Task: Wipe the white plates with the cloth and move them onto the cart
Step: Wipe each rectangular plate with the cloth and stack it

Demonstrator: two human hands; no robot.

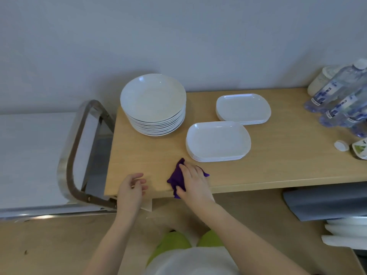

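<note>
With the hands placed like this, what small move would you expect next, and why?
Probably the right hand lifts the purple cloth it grips off the light wooden table, while the empty left hand reaches for the stack of round white plates. No plate looks wiped or moved yet.

Stacks of white plates on the tabletop (278, 155): three.
- Round plates (153, 100), one stack at the back left corner; about ten rims show.
- Rectangular plates, back stack (243, 108), mid-tabletop toward the back edge; about four.
- Rectangular plates, front stack (218, 139), nearer the front edge; about four.

Purple cloth (174, 178): one, at the front edge.
Water bottles (341, 92): several, clustered at the right end; exact count unclear.
Small white cap (341, 145): one, right end.
Cart (69, 145): one, off the left edge.
Hands: two.
</note>
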